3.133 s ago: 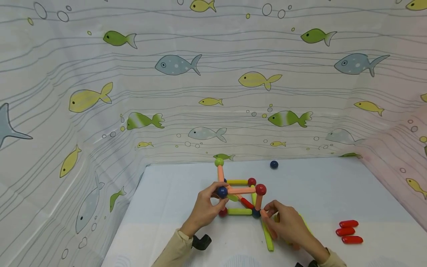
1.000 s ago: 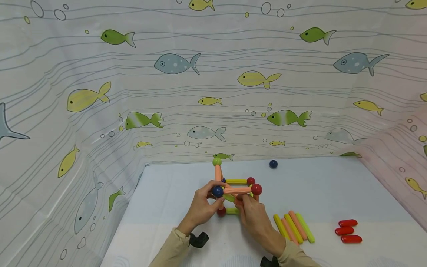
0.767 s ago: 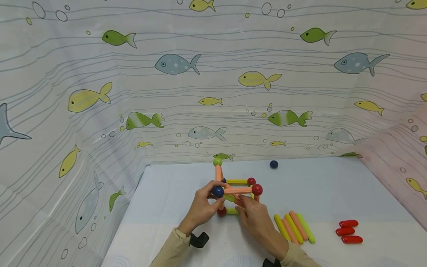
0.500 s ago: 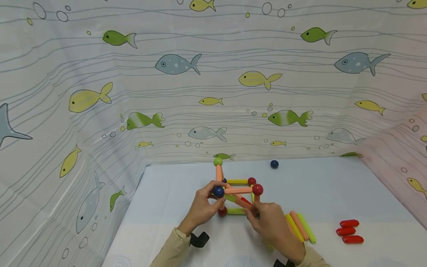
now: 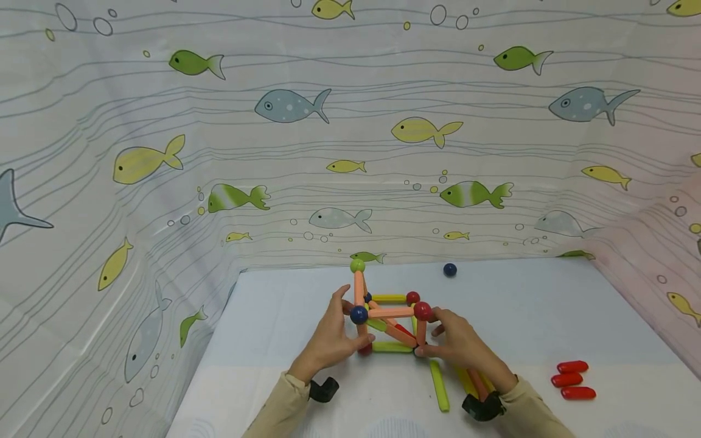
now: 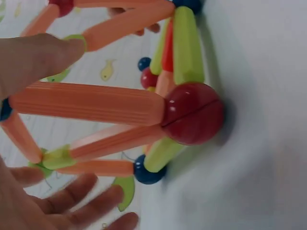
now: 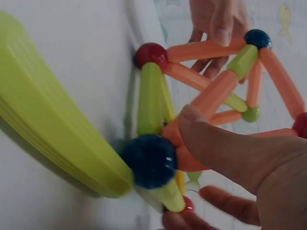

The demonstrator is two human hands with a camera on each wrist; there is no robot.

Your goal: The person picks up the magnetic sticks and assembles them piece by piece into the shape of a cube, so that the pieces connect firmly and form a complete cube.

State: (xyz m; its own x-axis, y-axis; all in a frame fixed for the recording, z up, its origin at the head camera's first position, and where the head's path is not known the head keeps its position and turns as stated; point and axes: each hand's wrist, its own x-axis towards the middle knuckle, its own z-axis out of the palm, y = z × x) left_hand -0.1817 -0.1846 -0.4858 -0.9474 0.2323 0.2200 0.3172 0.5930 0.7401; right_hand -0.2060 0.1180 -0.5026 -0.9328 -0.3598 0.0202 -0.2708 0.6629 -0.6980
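Fish-print cloth hangs behind the white counter (image 5: 547,316). Near its middle stands the stick-and-ball frame (image 5: 390,322). Left hand (image 5: 331,337) steadies it, fingers spread. Right hand (image 5: 462,347) pinches the blue corner ball (image 7: 149,160). Best to press softly so no sticks pop off.

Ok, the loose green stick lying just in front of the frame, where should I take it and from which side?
Pinch the green stick near its middle, across its narrow width, coming from above. It lies flat on the table; its far end sits by the frame, where the right hand crowds it.
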